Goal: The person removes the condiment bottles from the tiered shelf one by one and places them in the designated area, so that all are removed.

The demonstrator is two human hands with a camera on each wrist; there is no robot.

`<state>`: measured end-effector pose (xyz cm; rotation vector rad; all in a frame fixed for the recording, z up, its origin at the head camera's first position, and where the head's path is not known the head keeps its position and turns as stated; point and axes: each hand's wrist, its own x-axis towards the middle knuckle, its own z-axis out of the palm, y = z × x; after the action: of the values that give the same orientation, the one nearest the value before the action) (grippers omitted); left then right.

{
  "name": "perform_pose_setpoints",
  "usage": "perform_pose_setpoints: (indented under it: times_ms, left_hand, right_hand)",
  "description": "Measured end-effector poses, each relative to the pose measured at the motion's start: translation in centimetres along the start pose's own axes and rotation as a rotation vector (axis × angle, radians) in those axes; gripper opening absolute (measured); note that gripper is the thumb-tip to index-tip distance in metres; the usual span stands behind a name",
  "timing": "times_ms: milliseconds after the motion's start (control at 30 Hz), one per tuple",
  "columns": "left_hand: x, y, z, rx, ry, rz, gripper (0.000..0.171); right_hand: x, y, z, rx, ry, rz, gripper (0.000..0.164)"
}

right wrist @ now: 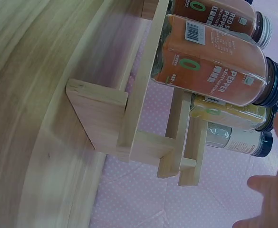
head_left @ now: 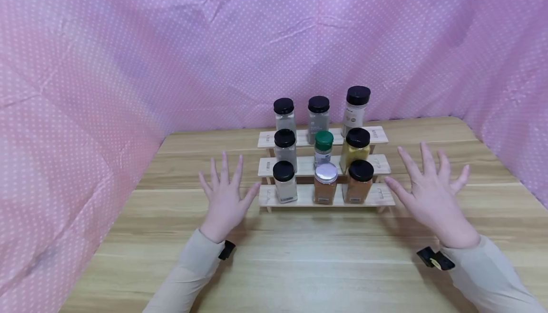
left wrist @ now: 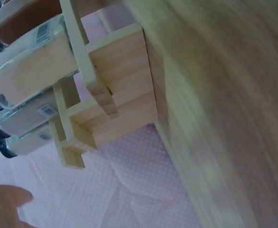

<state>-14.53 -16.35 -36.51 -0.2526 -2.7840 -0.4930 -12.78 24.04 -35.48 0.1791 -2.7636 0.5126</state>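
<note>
A three-tier wooden spice rack (head_left: 304,199) stands on the table with several spice jars on its steps. My left hand (head_left: 224,203) is held to the left of the rack, fingers straight and spread, holding nothing. To the right, my right hand (head_left: 434,199) is spread the same way, its thumb near the end of the lowest step. The front step bears a pale powder jar (head_left: 285,190), a silver-lidded jar (head_left: 325,191) and a black-lidded pepper jar (right wrist: 215,59). A small green-capped jar (head_left: 323,147) sits mid-rack beside a yellow spice jar (head_left: 356,152).
On the top step are three black-lidded jars, the tallest being the white-labelled jar (head_left: 354,113). A pink dotted cloth (head_left: 214,56) hangs behind and beside the wooden table (head_left: 274,265). Black wrist devices (head_left: 435,259) show under the sleeves.
</note>
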Motion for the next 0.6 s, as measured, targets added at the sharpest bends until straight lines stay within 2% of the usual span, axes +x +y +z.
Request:
perform_pose_setpoints:
  times_ms: [67, 167, 267, 333, 433, 600]
  left_hand:
    - [0.0, 0.0, -0.2, -0.057, 0.022, 0.022, 0.072]
    - [0.0, 0.0, -0.7, -0.188, 0.096, 0.056, 0.067]
    - [0.2, 0.0, -1.1, -0.371, 0.169, 0.067, 0.058]
    - [0.3, 0.0, -1.4, -0.489, 0.184, 0.055, 0.051]
    - [0.8, 0.1, -1.5, -0.674, 0.147, 0.004, 0.044]
    - [1.6, 0.4, -1.3, -0.913, 0.017, -0.174, 0.041]
  right_hand:
    - [0.1, 0.0, -0.1, 0.018, 0.020, -0.020, 0.071]
    - [0.3, -0.1, -0.1, 0.082, 0.070, -0.060, 0.067]
    - [0.4, -0.3, 0.0, 0.210, 0.132, -0.088, 0.058]
    - [0.5, -0.4, 0.1, 0.315, 0.169, -0.098, 0.052]
    - [0.6, -0.5, 0.3, 0.434, 0.218, -0.101, 0.045]
    - [0.6, -0.6, 1.1, 0.519, 0.233, -0.126, 0.040]
